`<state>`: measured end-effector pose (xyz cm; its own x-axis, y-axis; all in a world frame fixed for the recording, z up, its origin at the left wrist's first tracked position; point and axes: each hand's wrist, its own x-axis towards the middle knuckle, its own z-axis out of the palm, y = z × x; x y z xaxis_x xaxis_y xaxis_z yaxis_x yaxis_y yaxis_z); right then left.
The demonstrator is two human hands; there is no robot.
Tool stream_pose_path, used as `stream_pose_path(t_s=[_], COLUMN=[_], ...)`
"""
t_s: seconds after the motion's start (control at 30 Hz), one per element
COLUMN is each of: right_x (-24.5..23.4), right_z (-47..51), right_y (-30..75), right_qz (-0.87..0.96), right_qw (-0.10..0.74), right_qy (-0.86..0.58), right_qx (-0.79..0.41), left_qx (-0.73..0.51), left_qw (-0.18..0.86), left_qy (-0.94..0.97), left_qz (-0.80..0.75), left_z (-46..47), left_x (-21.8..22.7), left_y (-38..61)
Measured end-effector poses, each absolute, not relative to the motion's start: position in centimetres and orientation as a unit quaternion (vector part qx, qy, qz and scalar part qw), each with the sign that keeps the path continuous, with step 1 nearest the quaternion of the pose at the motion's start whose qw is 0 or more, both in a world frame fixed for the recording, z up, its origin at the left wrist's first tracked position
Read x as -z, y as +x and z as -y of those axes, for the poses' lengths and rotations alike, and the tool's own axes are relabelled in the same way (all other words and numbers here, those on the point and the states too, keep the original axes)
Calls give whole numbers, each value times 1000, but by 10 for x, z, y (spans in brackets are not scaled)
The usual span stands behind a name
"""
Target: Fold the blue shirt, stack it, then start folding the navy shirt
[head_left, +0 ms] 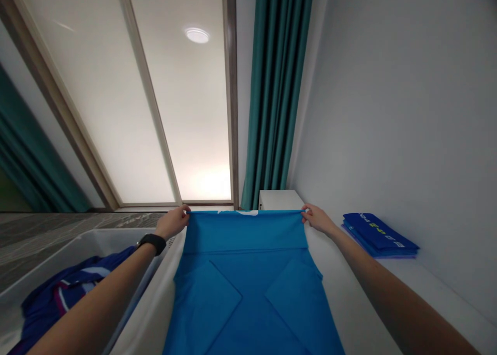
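A bright blue shirt (252,287) lies spread on a white surface, its two sleeves folded inward across the body. Its far end is lifted and stretched straight between my hands, with a bit of white print showing along the top edge. My left hand (173,221), with a dark watch (152,242) on the wrist, pinches the far left corner. The far right corner is pinched between the fingers of my right hand (316,218). The shirt's near end runs out of view at the bottom.
On the left stands a white basket (112,236) holding dark blue clothing (77,280). A stack of folded blue clothes (380,236) lies at right by the wall. Beyond the far edge are a white cabinet (281,198), a teal curtain (277,86) and frosted sliding doors (190,112).
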<state>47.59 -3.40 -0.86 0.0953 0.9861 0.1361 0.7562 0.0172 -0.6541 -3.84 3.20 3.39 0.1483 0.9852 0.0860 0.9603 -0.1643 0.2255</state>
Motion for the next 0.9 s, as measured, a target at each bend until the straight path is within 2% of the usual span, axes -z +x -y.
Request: stream_pose_path(t_s=[0.63, 0.77, 0.9], right_x=[-6, 10, 45], right_z=[122, 160, 201], right_y=[468, 465, 461], right_qz=[655, 645, 618], right_qw=[344, 359, 368], right_qy=[-638, -633, -628], right_qx=[-211, -232, -296], left_qx=[-189, -226, -258], left_qw=[83, 82, 145], left_qy=[769, 748, 723], left_qz=[-605, -618, -624], left_z=[53, 89, 129], left_x=[-43, -28, 5], left_y=[-61, -62, -60])
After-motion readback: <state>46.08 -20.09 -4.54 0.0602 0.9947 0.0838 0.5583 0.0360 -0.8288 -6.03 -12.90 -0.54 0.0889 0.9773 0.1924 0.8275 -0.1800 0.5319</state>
